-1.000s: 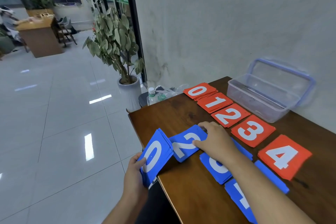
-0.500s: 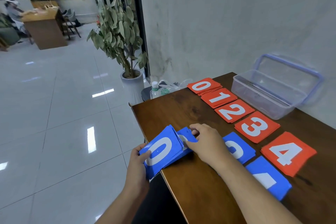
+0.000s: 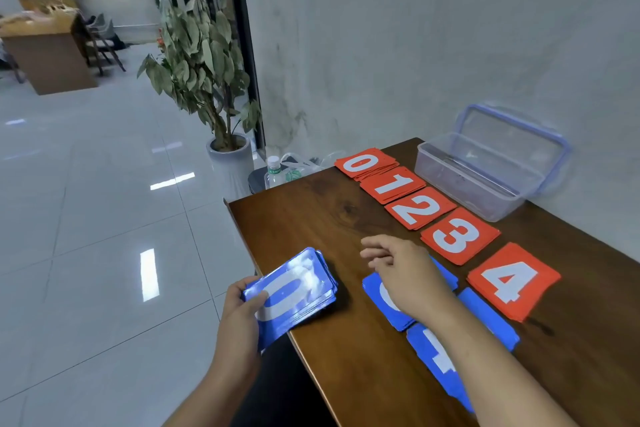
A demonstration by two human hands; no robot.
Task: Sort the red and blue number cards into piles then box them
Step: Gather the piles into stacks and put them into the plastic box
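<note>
Head view has my left hand (image 3: 239, 315) at the near edge of the wooden table (image 3: 311, 225), fingers and thumb wrapped round a stack of blue cards (image 3: 294, 295) whose top face shows a white 0; the stack juts past the edge, partly over the floor. My right hand (image 3: 405, 274) is over the tabletop just right of that stack, its fingers loosely curled and holding nothing. Under its palm lies a blue pile (image 3: 384, 302), though I cannot tell whether I am touching it. A second blue pile (image 3: 433, 357) sits beneath my forearm, nearer to me, and a third blue pile (image 3: 485, 315) lies just right of my wrist. Beyond my right fingertips runs a row of red piles, from 0 (image 3: 363, 163) farthest away through 1 (image 3: 393, 184), 2 (image 3: 419, 208) and 3 (image 3: 457, 236) to 4 (image 3: 512, 282) nearest me. Past that row, well away from both hands, the clear plastic box (image 3: 467, 180) stands open by the wall, its blue-rimmed lid (image 3: 512, 135) propped upright behind it.
</note>
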